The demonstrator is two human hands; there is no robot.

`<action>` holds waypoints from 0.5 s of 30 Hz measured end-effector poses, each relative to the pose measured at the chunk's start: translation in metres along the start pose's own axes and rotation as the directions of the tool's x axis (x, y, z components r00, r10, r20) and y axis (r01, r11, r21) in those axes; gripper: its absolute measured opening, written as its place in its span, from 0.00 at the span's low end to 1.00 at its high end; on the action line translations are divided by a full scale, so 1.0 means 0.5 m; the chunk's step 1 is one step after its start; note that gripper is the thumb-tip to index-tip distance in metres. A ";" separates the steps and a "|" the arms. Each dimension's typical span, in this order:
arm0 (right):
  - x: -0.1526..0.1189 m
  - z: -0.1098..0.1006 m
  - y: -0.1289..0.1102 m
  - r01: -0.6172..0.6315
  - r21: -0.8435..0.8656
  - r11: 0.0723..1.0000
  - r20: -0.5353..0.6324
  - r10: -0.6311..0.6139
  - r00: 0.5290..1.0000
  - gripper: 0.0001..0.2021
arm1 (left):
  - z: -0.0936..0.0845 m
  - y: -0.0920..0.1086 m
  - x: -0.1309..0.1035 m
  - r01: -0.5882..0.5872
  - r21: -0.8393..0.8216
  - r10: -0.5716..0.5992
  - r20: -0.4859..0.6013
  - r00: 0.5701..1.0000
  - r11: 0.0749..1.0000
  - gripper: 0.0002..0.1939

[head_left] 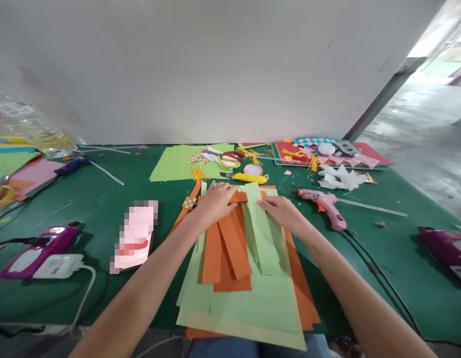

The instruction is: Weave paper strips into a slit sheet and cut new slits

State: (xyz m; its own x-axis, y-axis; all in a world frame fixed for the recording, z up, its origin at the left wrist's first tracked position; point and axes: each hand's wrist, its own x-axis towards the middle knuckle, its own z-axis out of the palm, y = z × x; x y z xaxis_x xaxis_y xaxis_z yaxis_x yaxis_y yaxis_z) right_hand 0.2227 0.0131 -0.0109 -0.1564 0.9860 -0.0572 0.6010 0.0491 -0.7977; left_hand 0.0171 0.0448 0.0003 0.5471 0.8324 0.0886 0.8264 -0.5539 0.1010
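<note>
Across the top of a paper stack, my left hand [217, 201] rests with its thumb and fingers closed about a short crosswise orange paper strip [238, 198]. More orange strips [233, 248] fan out below it. My right hand [281, 211] pinches the edge of a light green paper strip [262, 238] that slants upward over the stack. Beneath lie larger light green sheets [249, 313], with orange sheets [302, 286] showing at the right side. A small green-and-orange woven piece [189, 203] lies just left of my left hand.
A pink glue gun [327, 204] lies right of my right hand, its cord trailing forward. Behind the stack are a yellow utility knife [249, 177], scissors [230, 158] and a tape roll [253, 170]. A phone [135, 236] and purple power strip [40, 251] are left. A grey wall stands behind.
</note>
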 end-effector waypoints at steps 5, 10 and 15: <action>-0.003 -0.002 -0.005 -0.010 0.013 1.000 0.012 0.010 1.000 0.20 | -0.024 -0.002 -0.001 0.057 -0.010 -0.058 -0.061 0.996 0.998 0.21; -0.006 -0.011 -0.001 -0.017 0.094 0.995 -0.001 0.017 1.000 0.21 | -0.051 0.012 -0.061 0.342 -0.140 -0.353 -0.055 0.934 0.929 0.26; -0.016 -0.018 -0.009 -0.052 0.226 0.973 0.061 0.039 0.997 0.21 | -0.040 0.066 -0.119 0.422 0.006 -0.422 0.054 0.905 0.907 0.32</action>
State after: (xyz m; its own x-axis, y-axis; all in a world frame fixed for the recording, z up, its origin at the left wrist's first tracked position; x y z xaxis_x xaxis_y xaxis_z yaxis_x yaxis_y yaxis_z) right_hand 0.2281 0.0066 -0.0014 -0.1803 0.9757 -0.1244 0.4152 -0.0392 -0.9089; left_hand 0.0092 -0.0236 0.0183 0.1539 0.9880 -0.0161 0.9809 -0.1508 0.1228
